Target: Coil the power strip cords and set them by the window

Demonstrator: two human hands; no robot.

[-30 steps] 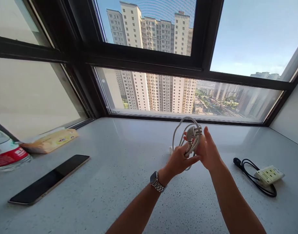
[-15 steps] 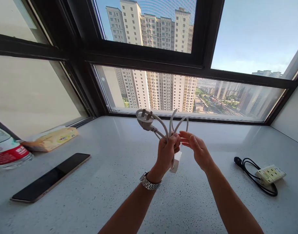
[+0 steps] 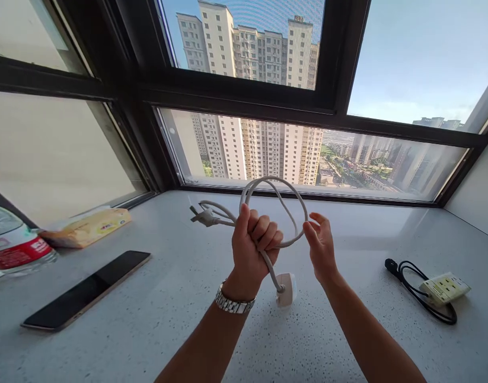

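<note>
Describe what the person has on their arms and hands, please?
Both forearms are bare, with no sleeves in view and no gloves. The left hand has a silver metal link-bracelet wristwatch at its wrist. The right hand and its wrist carry nothing; no rings show on either hand.

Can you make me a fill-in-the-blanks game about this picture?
1. The left hand is closed around a white ____.
2. The watch sits on the ____ wrist.
3. The right hand touches the cord's ____.
4. The phone lying on the counter has a ____ screen.

Missing words: cord; left; loop; black
</note>
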